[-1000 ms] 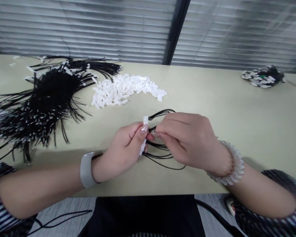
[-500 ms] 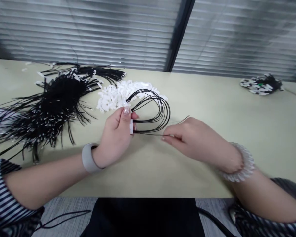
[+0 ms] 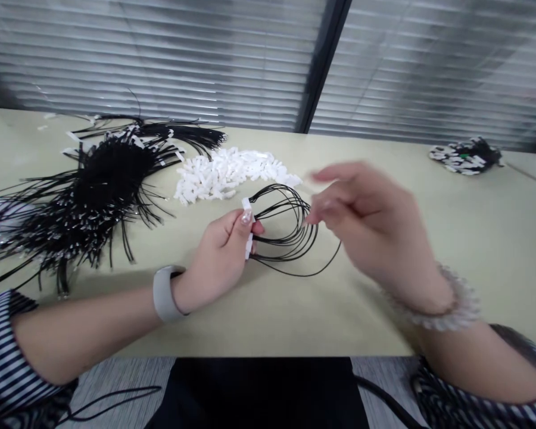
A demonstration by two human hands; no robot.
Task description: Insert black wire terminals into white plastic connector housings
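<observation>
My left hand (image 3: 223,244) is closed on a white plastic connector housing (image 3: 246,204), whose lower part shows below my thumb. Several black wires (image 3: 310,235) run out of the housing to the right and bend back in round loops. One longer black wire (image 3: 312,275) sweeps out from the bottom of it and passes up behind my right hand (image 3: 366,226). That hand is raised at the right of the loops and blurred by motion. Its thumb and a finger come together round this wire, while the index finger stretches out above. The wire's tip is hidden.
A big heap of black wires with metal ends (image 3: 102,196) covers the left of the table. Behind my left hand lies a pile of white connector housings (image 3: 227,173). A coiled bundle of black wires with white connectors (image 3: 467,156) rests at the far right, near the blinds (image 3: 429,77).
My right hand has lifted away from the table and turned, and the wire from it now bows in a wide loop. My left hand has shifted slightly right and down with the housing.
</observation>
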